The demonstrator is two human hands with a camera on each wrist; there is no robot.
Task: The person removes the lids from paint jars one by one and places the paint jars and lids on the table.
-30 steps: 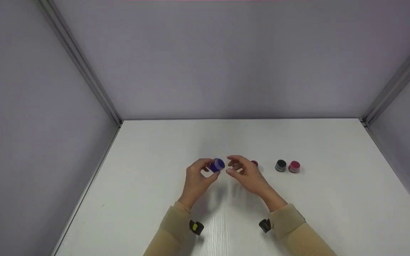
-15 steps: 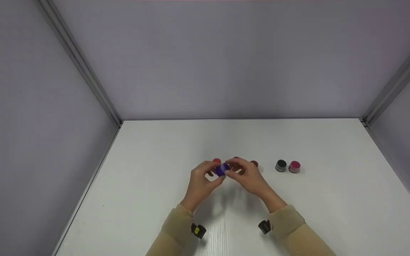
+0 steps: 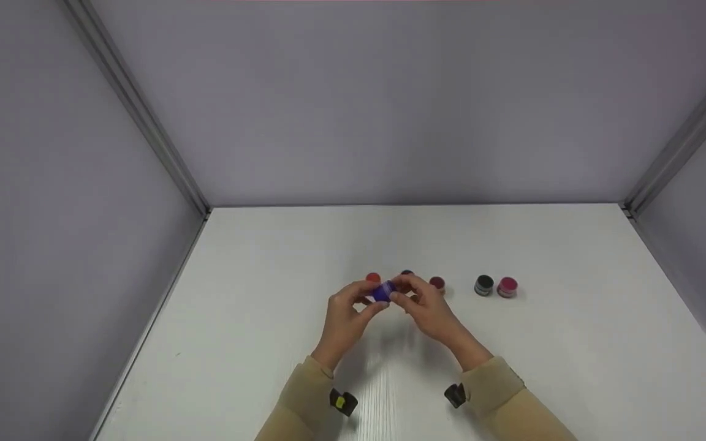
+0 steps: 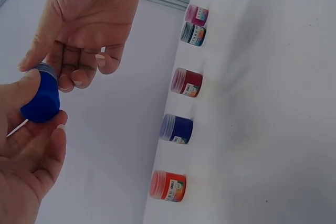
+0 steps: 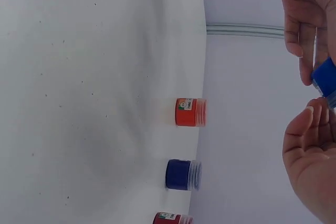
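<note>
While my left hand (image 3: 348, 309) grips the blue jar (image 3: 382, 291), my right hand (image 3: 421, 301) pinches its lid; five jars remain far on the table (image 3: 267, 306).

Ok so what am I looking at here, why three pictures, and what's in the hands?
One person, filmed by three cameras at once. The wide picture comes from a head camera looking down at a white table. The other two come from cameras strapped to each wrist, so they look sideways and tilted. The left hand and right hand together hold a small blue jar above the table. Five more jars stand in a row: orange, dark blue, red, black and pink.
</note>
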